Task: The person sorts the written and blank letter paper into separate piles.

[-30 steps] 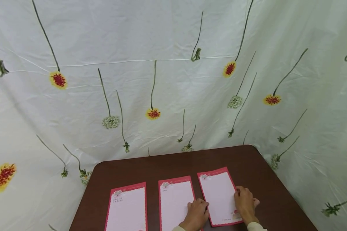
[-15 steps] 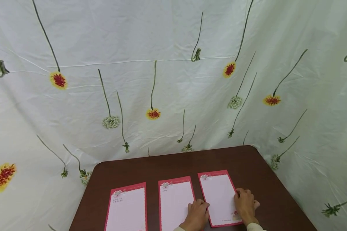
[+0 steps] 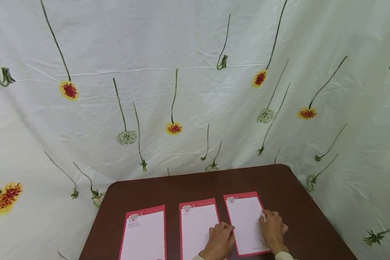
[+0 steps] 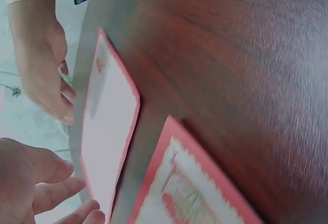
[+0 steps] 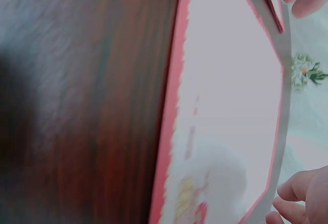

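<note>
Three writing pads with red scalloped borders and a flower print at the top lie side by side on the table. At the right pad's left edge, my left hand rests with its fingertips, its wrist across the middle pad. My right hand lies over the right pad's right edge, fingers loosely bent, hiding part of its lower right corner. In the right wrist view the right pad lies flat. Neither hand visibly pinches a pad. The left pad bears short handwritten lines near its top.
The dark brown table has rounded far corners. Behind it and at the sides hangs a white curtain printed with flowers and stems. The lower ends of the left and middle pads run out of the head view.
The right pad's far edge has come slightly toward me. My right hand has moved a little left, farther over that pad. My left hand stays nearly still; the head view has shifted slightly.
</note>
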Motion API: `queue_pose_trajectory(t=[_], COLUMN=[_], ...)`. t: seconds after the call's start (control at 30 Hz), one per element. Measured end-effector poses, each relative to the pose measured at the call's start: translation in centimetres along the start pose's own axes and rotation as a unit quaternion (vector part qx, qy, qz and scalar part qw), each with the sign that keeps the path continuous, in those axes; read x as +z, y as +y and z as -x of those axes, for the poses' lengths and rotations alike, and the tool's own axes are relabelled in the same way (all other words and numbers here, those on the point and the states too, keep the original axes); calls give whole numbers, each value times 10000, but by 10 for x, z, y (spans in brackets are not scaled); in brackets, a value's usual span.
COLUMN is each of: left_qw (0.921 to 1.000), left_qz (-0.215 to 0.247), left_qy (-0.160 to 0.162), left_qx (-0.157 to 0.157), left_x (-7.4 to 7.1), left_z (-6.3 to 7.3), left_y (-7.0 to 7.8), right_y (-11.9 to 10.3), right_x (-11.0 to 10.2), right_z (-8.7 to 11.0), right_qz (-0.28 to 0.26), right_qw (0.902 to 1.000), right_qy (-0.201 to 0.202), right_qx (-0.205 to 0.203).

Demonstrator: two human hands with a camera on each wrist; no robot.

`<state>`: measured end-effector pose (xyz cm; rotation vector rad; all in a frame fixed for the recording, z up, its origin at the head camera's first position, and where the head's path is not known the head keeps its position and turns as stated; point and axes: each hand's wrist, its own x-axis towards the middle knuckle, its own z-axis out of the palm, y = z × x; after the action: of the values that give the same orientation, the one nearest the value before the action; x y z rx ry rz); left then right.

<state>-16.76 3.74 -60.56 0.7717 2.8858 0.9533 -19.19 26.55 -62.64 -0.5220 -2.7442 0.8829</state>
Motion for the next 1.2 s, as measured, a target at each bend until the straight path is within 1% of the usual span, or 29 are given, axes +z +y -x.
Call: queue_pose_trajectory(t=[0.07,0.17,0.3,0.43,0.5,0.57,0.67,0.73,0.8,0.87,0.93,1.07,1.2], left_qw=[9999,9997,9982,9947,9921,9883,9801,9745,9700,9669,9640,9585,9540], left_qz=[62,20,-186,-364,-394,-518,-708,-810,-793,-717,-569,-447,-329], left_qy=[-28,122,476,806,950,1096,1419,1538,1570,1497,1345,1176,992], left_qx=[-102,-194,-298,-517,-712,-924,-1196,-1422,-1681,-1939,-2223,-2559,-2811], left_x=[-6,-15,-26,-32,-33,-34,-33,-33,-34,-36,-40,-41,-42], left_z=[0,1,2,5,6,9,13,18,22,27,31,38,46], left_y=[-1,-5,-12,-21,-27,-34,-46,-54,-62,-70,-76,-89,-94], right_y=[-4,-12,-23,-34,-40,-45,-54,-60,-65,-70,-74,-80,-84], right_x=[1,2,-1,0,4,9,17,23,28,32,35,44,53], right_z=[1,1,3,9,12,15,21,26,30,34,38,45,49], right_qz=[-18,-87,-195,-136,-126,-139,-212,-181,-119,-12,93,235,264], right_qw=[10000,9999,9996,9990,9983,9975,9962,9953,9943,9929,9909,9878,9869], right_qy=[15,14,-35,-173,-190,-166,-86,-121,-246,-430,-593,-835,-896], right_qx=[-41,-87,-183,-396,-535,-676,-840,-946,-1035,-1113,-1201,-1291,-1316])
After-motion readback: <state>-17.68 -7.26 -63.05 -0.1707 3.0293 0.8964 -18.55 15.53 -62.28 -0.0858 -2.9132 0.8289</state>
